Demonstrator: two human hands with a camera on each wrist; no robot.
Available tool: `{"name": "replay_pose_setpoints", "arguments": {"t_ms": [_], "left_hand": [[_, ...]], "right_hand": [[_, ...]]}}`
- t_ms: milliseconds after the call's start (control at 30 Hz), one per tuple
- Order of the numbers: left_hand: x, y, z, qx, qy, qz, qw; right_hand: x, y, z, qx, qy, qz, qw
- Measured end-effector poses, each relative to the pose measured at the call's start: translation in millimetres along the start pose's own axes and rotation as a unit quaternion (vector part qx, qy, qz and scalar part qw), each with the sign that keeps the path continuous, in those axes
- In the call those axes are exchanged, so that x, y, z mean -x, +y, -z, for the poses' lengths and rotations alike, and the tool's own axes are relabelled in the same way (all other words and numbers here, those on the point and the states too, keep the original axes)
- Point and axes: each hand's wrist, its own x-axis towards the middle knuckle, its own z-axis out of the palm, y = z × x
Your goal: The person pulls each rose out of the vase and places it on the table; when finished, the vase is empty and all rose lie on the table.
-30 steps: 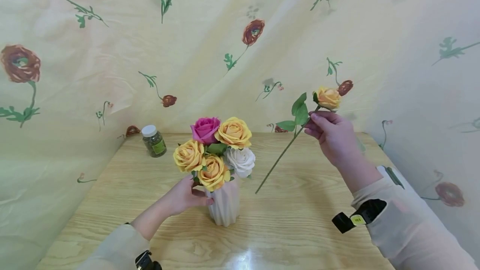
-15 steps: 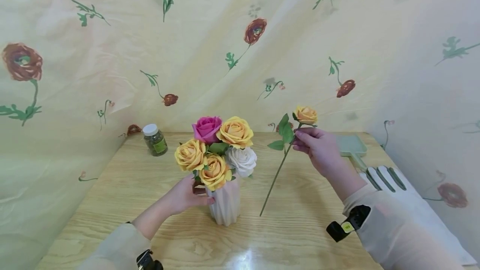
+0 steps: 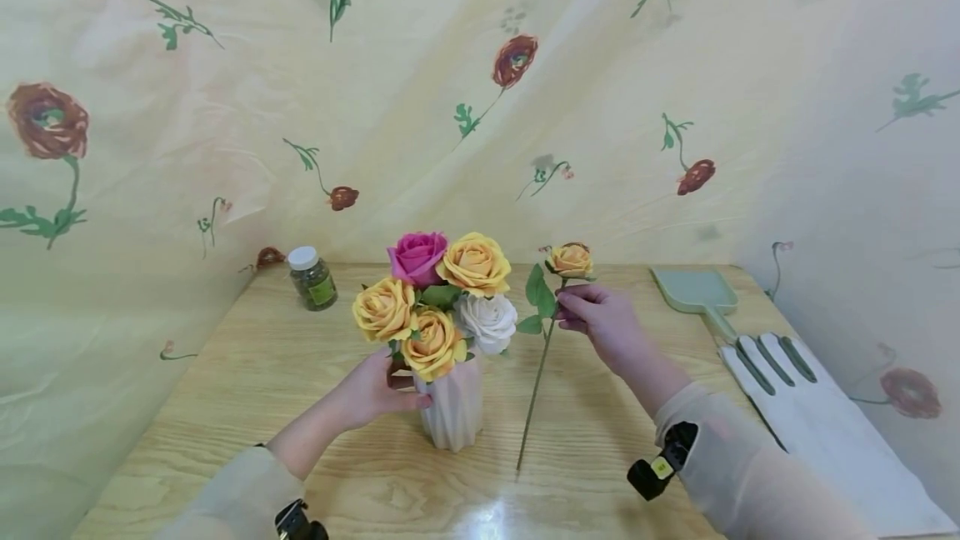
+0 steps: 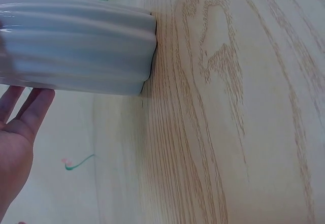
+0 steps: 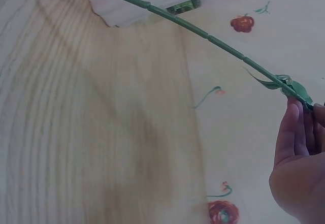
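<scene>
A white ribbed vase (image 3: 452, 411) stands on the wooden table (image 3: 225, 382) with a bouquet in it: a pink rose (image 3: 416, 257), several orange roses and a white rose (image 3: 486, 322). My left hand (image 3: 390, 390) grips the vase near its rim, thumb in front. The left wrist view shows the vase (image 4: 76, 46) close up, the fingers (image 4: 23, 109) lying along it. My right hand (image 3: 573, 307) pinches a single orange rose (image 3: 570, 261) just under its bloom, right of the bouquet. Its stem (image 3: 534, 394) hangs almost upright, with the tip near the table. In the right wrist view the stem (image 5: 203, 31) runs out from the fingers (image 5: 297, 142).
A small jar with a white lid (image 3: 310, 279) stands at the back left. At the right lie a pale green scoop (image 3: 697, 290) and a white glove with green stripes (image 3: 802, 398). A floral cloth (image 3: 225, 107) hangs behind and beside the table.
My right hand has carried the single rose down and to the left, close to the bouquet, and its stem has swung more upright. The left hand has stayed on the vase.
</scene>
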Motion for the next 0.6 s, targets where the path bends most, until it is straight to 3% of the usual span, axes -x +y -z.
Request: {"name": "replay_pose_setpoints", "arguments": {"t_ms": [233, 600], "left_hand": [[1.4, 1.0, -1.4, 0.001, 0.008, 0.003, 1.0], [1.1, -0.7, -1.3, -0.014, 0.011, -0.019, 0.9997]], "right_hand": [[-2.1, 22.5, -9.8, 0.024, 0.001, -0.028, 0.999], [-5.6, 56.9, -21.4, 0.051, 0.006, -0.07, 0.996]]}}
